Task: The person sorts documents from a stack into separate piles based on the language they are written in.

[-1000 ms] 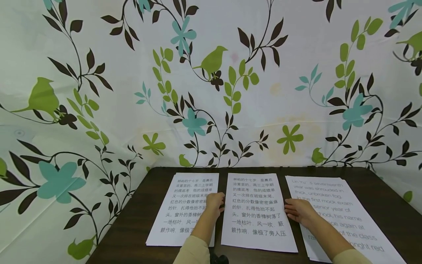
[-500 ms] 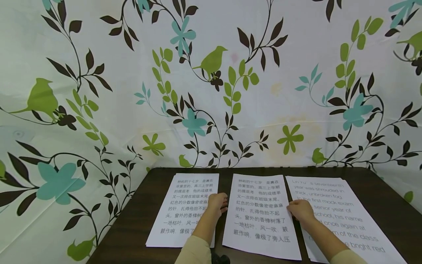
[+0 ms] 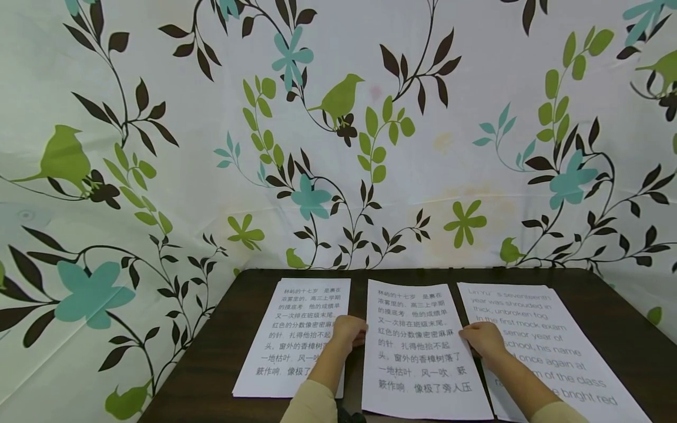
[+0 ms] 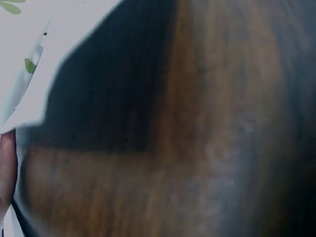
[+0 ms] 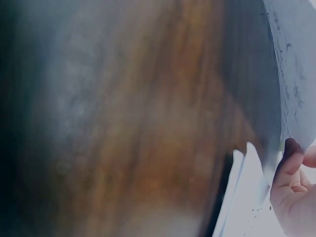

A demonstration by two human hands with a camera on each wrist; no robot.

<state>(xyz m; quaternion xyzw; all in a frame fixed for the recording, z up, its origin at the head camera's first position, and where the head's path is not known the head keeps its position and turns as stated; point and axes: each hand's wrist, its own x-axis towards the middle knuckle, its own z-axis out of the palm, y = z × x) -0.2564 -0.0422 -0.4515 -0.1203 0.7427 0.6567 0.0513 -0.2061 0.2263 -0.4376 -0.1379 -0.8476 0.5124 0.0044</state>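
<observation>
In the head view, a white sheet of paper (image 3: 415,352) printed with Chinese text is held up between both hands, tilted slightly. My left hand (image 3: 346,333) grips its left edge about halfway down, partly covering the left paper stack. On the opposite edge, my right hand (image 3: 483,339) pinches the sheet between thumb and fingers. The left wrist view shows the sheet's underside (image 4: 69,29) raised over the table, with a dark shadow below and a finger (image 4: 6,168) at the margin. In the right wrist view the sheet curves above the tabletop.
A paper stack (image 3: 296,329) with the same Chinese text lies left. Sheets with large English text (image 3: 555,352) lie right, under my right forearm. The dark wooden table (image 3: 206,364) ends at a wall cloth (image 3: 338,235) patterned with birds and leaves.
Both hands have closed on the middle sheet's edges. It shifted right and has come up off the table, its near edge nearer to me. The side papers stay put.
</observation>
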